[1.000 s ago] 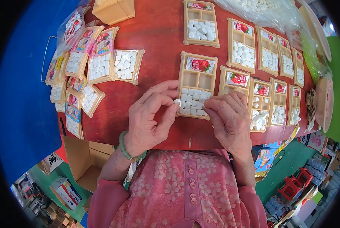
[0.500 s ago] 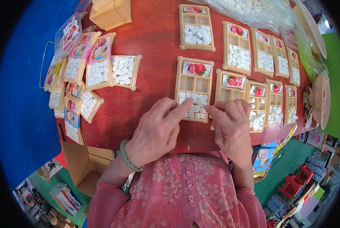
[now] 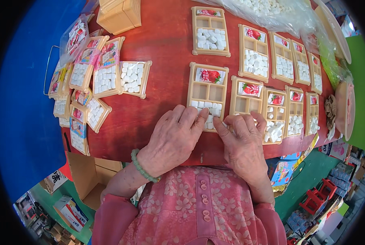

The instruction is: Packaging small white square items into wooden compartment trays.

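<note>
A beige compartment tray lies before me, with a strawberry-printed packet at its top. White marshmallows sit in rows in its large lower section; the two small middle sections are bare. My left hand reaches over the tray's lower left, its fingers apart and the thumb and fingertips on the marshmallows. From the right comes my right hand, its thumb at the tray's lower right edge and its other fingers bent over the neighbouring tray. I see nothing held in either hand. Fingers hide part of both trays.
More trays of marshmallows stand in rows on the red table. Packed trays pile up at the left beside a bag of packets. Stacked beige trays and a plastic bag of marshmallows lie farther back.
My left hand's fingers have bent, and its fingertips have shifted on the marshmallows. My right hand has moved slightly left and down, its thumb now at the tray's edge.
</note>
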A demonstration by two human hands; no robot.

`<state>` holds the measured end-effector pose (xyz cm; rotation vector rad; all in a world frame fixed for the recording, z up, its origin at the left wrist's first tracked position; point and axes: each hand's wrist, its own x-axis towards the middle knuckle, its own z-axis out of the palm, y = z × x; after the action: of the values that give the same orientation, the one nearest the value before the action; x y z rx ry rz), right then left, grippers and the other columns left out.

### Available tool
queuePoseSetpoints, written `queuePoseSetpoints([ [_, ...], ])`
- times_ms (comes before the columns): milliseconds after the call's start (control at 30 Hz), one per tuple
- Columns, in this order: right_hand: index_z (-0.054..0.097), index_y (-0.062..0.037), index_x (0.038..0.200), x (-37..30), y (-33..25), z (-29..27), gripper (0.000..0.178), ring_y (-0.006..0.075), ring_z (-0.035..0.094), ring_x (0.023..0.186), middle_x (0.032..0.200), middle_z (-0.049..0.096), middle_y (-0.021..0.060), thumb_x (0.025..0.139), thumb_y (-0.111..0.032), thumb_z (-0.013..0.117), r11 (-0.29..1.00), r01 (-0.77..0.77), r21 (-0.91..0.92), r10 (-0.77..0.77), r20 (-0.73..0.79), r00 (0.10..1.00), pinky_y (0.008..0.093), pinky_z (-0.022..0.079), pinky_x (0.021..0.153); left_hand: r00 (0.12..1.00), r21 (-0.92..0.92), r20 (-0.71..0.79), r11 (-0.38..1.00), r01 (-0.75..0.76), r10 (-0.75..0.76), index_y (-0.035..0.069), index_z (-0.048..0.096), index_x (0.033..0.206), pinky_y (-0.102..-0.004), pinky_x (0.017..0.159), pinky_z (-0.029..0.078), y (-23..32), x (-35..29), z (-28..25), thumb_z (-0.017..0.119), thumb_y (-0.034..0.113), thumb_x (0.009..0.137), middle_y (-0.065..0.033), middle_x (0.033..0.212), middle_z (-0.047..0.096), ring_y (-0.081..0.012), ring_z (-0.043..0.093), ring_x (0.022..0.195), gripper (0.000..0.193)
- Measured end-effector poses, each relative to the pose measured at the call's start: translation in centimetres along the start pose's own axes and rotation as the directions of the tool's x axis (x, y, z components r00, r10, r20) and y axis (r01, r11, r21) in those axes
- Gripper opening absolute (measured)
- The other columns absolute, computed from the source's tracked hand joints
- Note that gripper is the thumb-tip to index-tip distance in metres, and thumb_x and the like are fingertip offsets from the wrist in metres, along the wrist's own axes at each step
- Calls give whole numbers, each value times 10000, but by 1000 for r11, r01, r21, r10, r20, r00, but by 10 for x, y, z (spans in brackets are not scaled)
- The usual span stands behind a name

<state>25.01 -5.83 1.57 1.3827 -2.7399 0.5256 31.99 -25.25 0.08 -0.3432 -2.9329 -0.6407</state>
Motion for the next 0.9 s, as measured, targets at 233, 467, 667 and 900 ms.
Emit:
queuePoseSetpoints([
  [233,687,-102,1244,7,5,-2,544,239,570,934,988,578,54,719,39,683,996,-62,63,64,-35,997,520,375,1022,998,-30,-70,1000,-7,5,-44,620,1306,-387,721,515,0,-3,2,626,1,818,-101,946,499,-264,549,834,491],
  [467,690,-123,1260,8,3,1,554,238,570,934,981,575,46,730,35,686,1000,-20,-3,20,6,1000,519,382,1024,998,-35,-68,999,-10,8,-23,632,1305,-380,707,514,-3,-2,6,643,2,826,-96,947,485,-260,540,827,481],
  [667,721,-124,1209,9,4,1,512,230,569,937,988,570,42,721,27,692,997,-75,4,75,-45,996,515,374,1038,998,-38,-69,999,-4,1,-24,644,1289,-378,698,512,-5,-2,5,651,4,833,-91,944,475,-252,535,824,456],
  [900,737,-126,1172,7,3,1,485,226,573,935,980,572,38,711,21,703,1000,-21,-4,21,-16,1000,509,364,1045,997,-40,-81,999,-8,4,-29,643,1287,-380,698,512,-6,-2,5,650,-1,826,-90,945,472,-249,533,819,462],
])
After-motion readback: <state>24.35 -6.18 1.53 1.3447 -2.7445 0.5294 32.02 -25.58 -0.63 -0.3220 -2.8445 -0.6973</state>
